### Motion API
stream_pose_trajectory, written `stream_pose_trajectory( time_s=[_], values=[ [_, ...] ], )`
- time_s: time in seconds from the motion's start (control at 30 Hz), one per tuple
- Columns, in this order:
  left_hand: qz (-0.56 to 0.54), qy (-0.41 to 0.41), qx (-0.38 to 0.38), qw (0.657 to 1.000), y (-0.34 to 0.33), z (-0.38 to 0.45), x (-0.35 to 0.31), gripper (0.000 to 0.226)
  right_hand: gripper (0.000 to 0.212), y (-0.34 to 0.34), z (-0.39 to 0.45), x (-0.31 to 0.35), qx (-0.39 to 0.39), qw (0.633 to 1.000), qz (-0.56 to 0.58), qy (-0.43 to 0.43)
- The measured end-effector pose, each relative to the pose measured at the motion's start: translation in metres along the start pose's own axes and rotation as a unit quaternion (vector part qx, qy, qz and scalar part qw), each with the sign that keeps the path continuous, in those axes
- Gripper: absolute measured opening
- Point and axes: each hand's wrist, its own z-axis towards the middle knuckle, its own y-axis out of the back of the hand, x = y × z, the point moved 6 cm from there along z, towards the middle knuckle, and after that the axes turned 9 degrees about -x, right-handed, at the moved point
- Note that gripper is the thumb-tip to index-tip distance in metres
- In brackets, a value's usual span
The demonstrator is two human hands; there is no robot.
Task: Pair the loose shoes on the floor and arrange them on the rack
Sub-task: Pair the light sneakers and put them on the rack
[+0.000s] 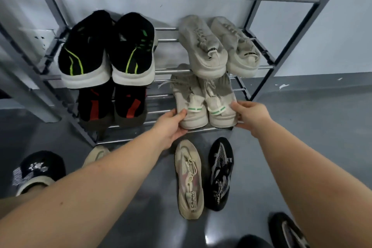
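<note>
The left hand (173, 125) cups the outer heel of one off-white sneaker with a green heel stripe (190, 106), thumb on top and fingers curled under, while the right hand (248, 116) grips the outer heel of its twin (219, 104) the same way; the two shoes sit touching, heels toward the camera, on the lowest shelf of the grey metal rack (289, 50). Just left on that shelf stands a black pair with red marks (112, 104). The shelf above carries a black pair with neon-green lines (108, 52) and a pale grey pair (217, 46), whose heels overhang the held shoes' toes. On the grey floor (302, 127) below the hands lie a beige mesh shoe (189, 179) and a black patterned shoe (220, 173), side by side. The left forearm hides most of another beige shoe (96, 154). A black shoe (285, 231) is cut off at the bottom edge.
</note>
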Motion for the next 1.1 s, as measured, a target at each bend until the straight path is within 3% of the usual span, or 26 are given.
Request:
stream_pose_trajectory(
  time_s=[0.27,0.63,0.7,0.8,0.9,1.0,1.1],
  values=[
    [0.095,-0.047,-0.044,0.993,-0.029,0.056,-0.031,0.027,0.036,-0.009,0.063,0.002,-0.004,1.0,-0.003,-0.004],
    [0.187,-0.094,-0.091,0.973,-0.039,0.074,-0.026,0.033,0.038,-0.021,0.099,-0.02,-0.056,0.998,-0.01,0.02],
    [0.289,-0.129,-0.112,0.942,-0.038,0.076,-0.03,0.037,0.037,-0.021,0.099,-0.018,-0.049,0.998,-0.025,0.021],
    [0.484,-0.152,-0.114,0.854,-0.033,0.075,-0.036,0.047,0.043,-0.023,0.096,-0.013,-0.023,0.994,-0.103,0.007],
    [0.538,-0.141,-0.08,0.827,-0.034,0.065,-0.039,0.055,0.049,-0.021,0.085,-0.005,0.011,0.982,-0.187,0.009],
    [0.603,-0.218,-0.093,0.761,-0.031,0.037,-0.038,0.063,0.054,-0.019,0.069,-0.004,0.024,0.972,-0.225,0.068],
    [0.652,-0.285,-0.056,0.7,-0.015,0.01,-0.021,0.067,0.067,-0.022,0.049,-0.016,0.017,0.936,-0.325,0.131]
  ],
)
